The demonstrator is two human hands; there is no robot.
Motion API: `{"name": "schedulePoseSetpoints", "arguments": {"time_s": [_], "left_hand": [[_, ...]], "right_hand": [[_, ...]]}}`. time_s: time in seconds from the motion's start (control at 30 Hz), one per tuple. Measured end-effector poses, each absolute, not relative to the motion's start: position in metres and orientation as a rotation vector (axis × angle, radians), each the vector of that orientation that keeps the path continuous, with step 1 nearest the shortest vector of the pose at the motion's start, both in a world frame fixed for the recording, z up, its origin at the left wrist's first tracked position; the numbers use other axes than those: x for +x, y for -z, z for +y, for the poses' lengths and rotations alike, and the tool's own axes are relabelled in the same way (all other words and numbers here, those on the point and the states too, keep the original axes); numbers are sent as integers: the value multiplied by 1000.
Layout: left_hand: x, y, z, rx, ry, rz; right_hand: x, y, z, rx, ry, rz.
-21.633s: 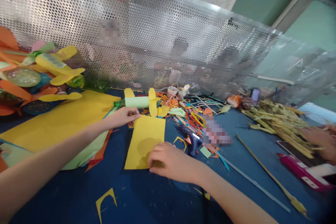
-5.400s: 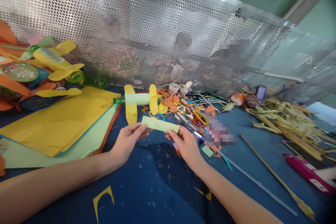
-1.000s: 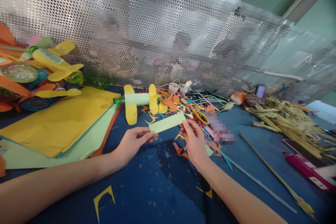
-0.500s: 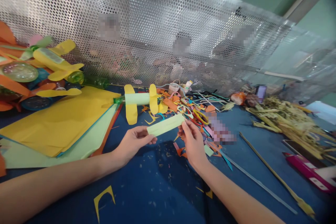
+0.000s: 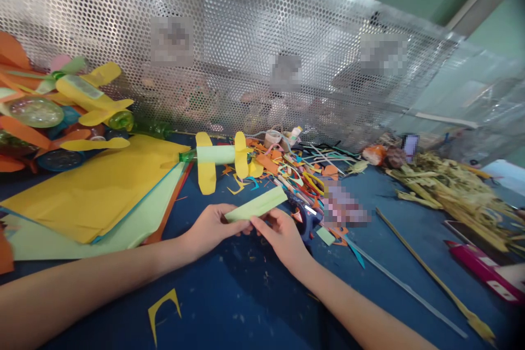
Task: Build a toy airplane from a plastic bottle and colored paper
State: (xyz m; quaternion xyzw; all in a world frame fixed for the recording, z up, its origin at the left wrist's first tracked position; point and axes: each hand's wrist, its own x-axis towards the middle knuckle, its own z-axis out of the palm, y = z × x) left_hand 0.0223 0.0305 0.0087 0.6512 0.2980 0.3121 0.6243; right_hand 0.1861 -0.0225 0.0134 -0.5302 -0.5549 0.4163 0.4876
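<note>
A pale green paper strip (image 5: 259,202) is held above the blue table, its right end tilted up, with a crease line along its length. My left hand (image 5: 213,228) pinches the strip's left end between thumb and fingers. Close beside it, my right hand (image 5: 285,235) has its thumb on the strip's lower edge, with the fingers curled partly out of sight behind. Beyond the hands lies a bottle plane (image 5: 216,154), a green bottle wrapped in pale green paper with yellow wings. A dark blue object (image 5: 307,223) with a white mark shows just past my right hand.
Coloured sheets (image 5: 102,191) are stacked at left, below several bottle planes (image 5: 82,90). Paper scraps (image 5: 270,164) and yellow-handled scissors (image 5: 314,183) lie ahead. A clear stick (image 5: 404,284), a brown stick (image 5: 430,268) and dried husks (image 5: 447,186) lie rightward. Perforated metal (image 5: 238,27) stands behind.
My right hand has slid from the strip's right end down and left toward my left hand. The strip's right end now stands free, and the dark blue object has come into view.
</note>
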Motion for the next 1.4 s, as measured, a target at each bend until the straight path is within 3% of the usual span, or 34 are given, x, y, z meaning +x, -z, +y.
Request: {"name": "schedulePoseSetpoints", "arguments": {"time_s": [0.57, 1.4], "left_hand": [[22, -11, 31, 1487, -735, 752], [21, -13, 30, 1384, -847, 794]], "right_hand": [[192, -24, -23, -1400, -879, -1245], [224, -22, -5, -1236, -694, -1040]]}}
